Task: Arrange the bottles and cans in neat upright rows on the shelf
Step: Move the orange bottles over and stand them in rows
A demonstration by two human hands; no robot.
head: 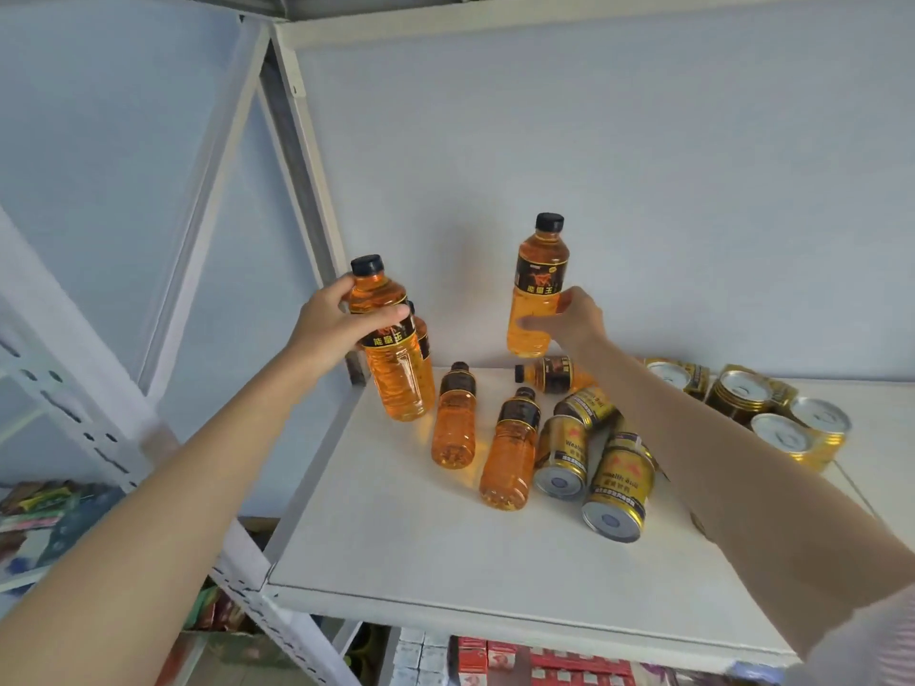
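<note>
My left hand grips an upright orange bottle with a black cap at the back left of the white shelf; another upright bottle stands mostly hidden behind it. My right hand holds a second orange bottle upright, lifted above the shelf near the back wall. Three more bottles lie flat: one, one, and one partly behind my right arm. Gold cans lie on their sides beside them.
Several gold cans sit at the back right of the shelf, some tipped. A white slotted upright frames the shelf's left side. Boxed goods fill the shelf below. The shelf's front half is bare.
</note>
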